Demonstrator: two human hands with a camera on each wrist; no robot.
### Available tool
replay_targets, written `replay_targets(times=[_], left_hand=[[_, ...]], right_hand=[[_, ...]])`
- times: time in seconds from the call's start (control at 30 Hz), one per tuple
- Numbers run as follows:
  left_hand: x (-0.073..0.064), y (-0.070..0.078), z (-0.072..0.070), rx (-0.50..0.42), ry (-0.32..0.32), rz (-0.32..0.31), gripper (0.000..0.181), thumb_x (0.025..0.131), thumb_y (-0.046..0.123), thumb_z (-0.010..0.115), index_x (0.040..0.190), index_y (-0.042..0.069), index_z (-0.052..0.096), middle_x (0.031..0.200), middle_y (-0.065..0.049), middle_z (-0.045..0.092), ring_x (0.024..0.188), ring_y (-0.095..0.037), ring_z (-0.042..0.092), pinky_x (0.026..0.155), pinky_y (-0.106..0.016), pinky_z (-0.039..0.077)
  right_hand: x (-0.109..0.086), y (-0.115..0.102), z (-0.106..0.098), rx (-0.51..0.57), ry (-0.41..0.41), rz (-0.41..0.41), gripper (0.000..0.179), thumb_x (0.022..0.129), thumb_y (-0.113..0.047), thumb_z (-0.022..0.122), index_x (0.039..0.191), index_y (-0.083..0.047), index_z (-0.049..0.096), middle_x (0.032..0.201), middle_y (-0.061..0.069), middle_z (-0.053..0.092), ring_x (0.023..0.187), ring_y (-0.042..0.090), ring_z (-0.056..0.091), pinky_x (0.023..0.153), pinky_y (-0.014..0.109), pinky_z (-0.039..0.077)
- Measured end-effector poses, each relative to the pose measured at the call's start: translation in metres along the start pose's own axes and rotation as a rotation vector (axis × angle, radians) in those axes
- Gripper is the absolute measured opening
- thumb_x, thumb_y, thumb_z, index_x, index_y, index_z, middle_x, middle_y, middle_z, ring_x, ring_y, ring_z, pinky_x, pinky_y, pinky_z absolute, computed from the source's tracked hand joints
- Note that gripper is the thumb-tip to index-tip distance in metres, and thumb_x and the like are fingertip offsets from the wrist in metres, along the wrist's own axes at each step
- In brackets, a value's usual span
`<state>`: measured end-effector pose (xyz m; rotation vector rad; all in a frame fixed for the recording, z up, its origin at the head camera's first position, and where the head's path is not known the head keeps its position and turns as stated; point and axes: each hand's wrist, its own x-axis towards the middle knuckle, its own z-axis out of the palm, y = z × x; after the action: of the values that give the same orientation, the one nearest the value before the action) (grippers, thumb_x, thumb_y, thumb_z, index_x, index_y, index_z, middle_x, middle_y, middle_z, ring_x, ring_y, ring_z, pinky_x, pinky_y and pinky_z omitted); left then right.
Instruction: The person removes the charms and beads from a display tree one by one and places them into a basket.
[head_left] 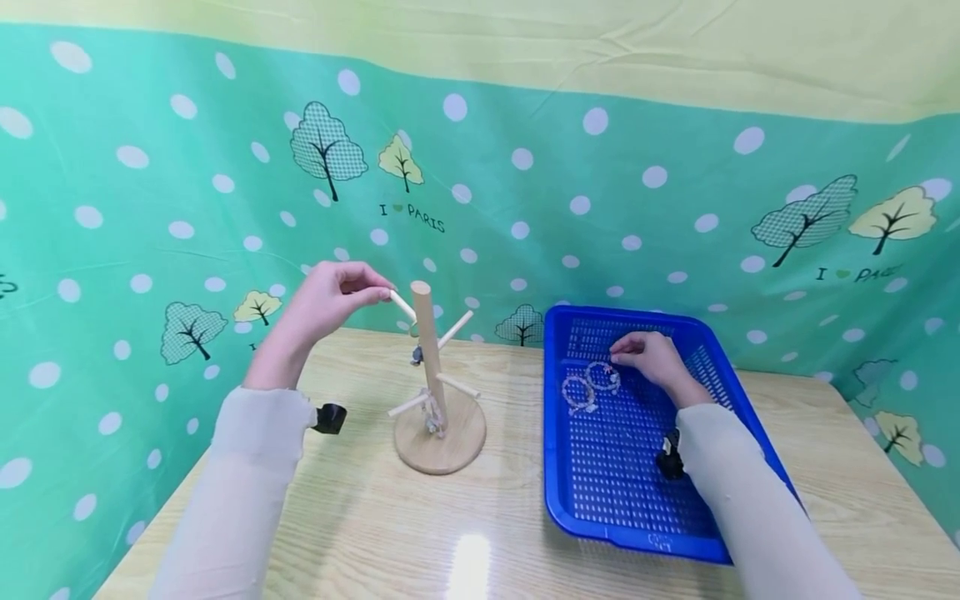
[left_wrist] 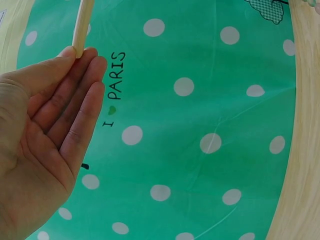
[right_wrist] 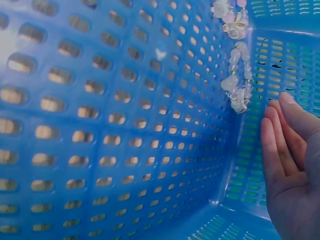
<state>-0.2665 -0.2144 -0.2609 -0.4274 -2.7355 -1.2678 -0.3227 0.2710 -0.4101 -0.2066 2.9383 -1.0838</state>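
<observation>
My left hand [head_left: 333, 296] pinches the tip of the upper left peg [head_left: 402, 306] of a wooden stand [head_left: 427, 333] between thumb and forefinger. The other fingers are extended, as the left wrist view shows around the peg [left_wrist: 82, 30]. Beside the post hangs a bracelet with a dark bluish charm [head_left: 417, 356], and more beaded jewellery [head_left: 432, 417] hangs at the lower peg. Inside a blue basket [head_left: 551, 433], my right hand [head_left: 651, 357] is right at a pale beaded bracelet [head_left: 602, 377]. Its fingers [right_wrist: 287, 145] are nearly straight, nothing visible between them. A second bracelet [head_left: 577, 393] lies alongside.
The stand's round base [head_left: 457, 446] rests on a light wooden table [head_left: 360, 517], left of the basket. A green dotted cloth [head_left: 517, 192] hangs behind. Black wrist cameras [head_left: 330, 418] are worn at both sleeves.
</observation>
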Motion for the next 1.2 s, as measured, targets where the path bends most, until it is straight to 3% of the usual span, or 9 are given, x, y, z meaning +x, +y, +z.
replay_targets(times=[0.3, 0.57, 1.0, 1.2], left_hand=[[0.003, 0.001, 0.0, 0.007, 0.0, 0.005, 0.022, 0.096, 0.022, 0.068, 0.108, 0.004, 0.072, 0.104, -0.01, 0.073, 0.086, -0.001, 0.065, 0.087, -0.021, 0.052], [0.003, 0.002, -0.001, 0.011, -0.005, 0.019, 0.023, 0.096, 0.023, 0.068, 0.108, 0.004, 0.072, 0.105, -0.011, 0.072, 0.086, -0.001, 0.065, 0.084, -0.017, 0.052], [0.0, 0.0, -0.001, -0.006, 0.001, -0.003, 0.022, 0.096, 0.022, 0.067, 0.109, 0.004, 0.072, 0.105, -0.009, 0.073, 0.087, 0.001, 0.065, 0.087, -0.019, 0.053], [-0.001, 0.004, -0.001, -0.012, -0.016, -0.01, 0.024, 0.097, 0.021, 0.066, 0.112, 0.003, 0.071, 0.112, -0.014, 0.071, 0.087, 0.004, 0.064, 0.087, -0.016, 0.052]], right_hand=[[0.0, -0.01, -0.003, 0.073, 0.012, -0.008, 0.027, 0.097, -0.021, 0.066, 0.117, -0.003, 0.07, 0.115, 0.018, 0.072, 0.107, 0.034, 0.067, 0.093, 0.051, 0.055], [-0.001, -0.017, -0.008, 0.068, 0.048, -0.043, 0.027, 0.096, -0.022, 0.067, 0.118, -0.005, 0.071, 0.115, 0.018, 0.073, 0.107, 0.033, 0.068, 0.092, 0.049, 0.056], [-0.009, -0.033, -0.014, 0.083, 0.032, -0.087, 0.03, 0.097, -0.024, 0.067, 0.119, -0.004, 0.07, 0.116, 0.018, 0.072, 0.107, 0.032, 0.067, 0.093, 0.049, 0.056], [-0.012, -0.044, -0.012, 0.118, 0.012, -0.129, 0.029, 0.096, -0.024, 0.068, 0.118, -0.005, 0.071, 0.114, 0.015, 0.073, 0.102, 0.024, 0.069, 0.091, 0.044, 0.057]])
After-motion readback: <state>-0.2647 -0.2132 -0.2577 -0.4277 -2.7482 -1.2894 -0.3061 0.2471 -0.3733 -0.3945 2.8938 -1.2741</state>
